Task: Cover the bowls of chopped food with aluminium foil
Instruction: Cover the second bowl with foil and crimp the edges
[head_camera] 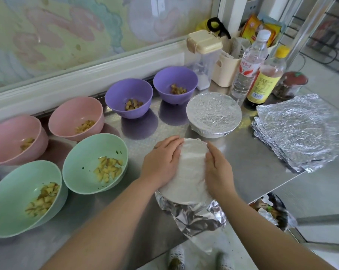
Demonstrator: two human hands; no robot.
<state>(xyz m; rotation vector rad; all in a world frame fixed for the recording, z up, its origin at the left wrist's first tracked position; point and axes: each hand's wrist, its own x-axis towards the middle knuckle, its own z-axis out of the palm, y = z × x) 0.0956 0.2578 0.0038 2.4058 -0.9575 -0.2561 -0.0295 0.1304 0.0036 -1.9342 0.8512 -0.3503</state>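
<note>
A bowl under a foil sheet [191, 172] stands at the counter's near edge. My left hand [161, 162] presses the foil down over its left rim, and my right hand [219, 169] presses it over the right rim. Loose foil hangs crumpled off the near side. Behind it sits a bowl fully wrapped in foil [213, 114]. Uncovered bowls of chopped food stand to the left: two purple [128, 98] [175, 84], two pink [76, 118] [16, 139] and two green [95, 162] [24, 197].
A stack of foil sheets [303, 131] lies at the right on the steel counter [252, 172]. Bottles [248, 65] [266, 78], a lidded container [203, 57] and a cream caddy [226, 69] crowd the back right. The counter's edge runs just below the bowl.
</note>
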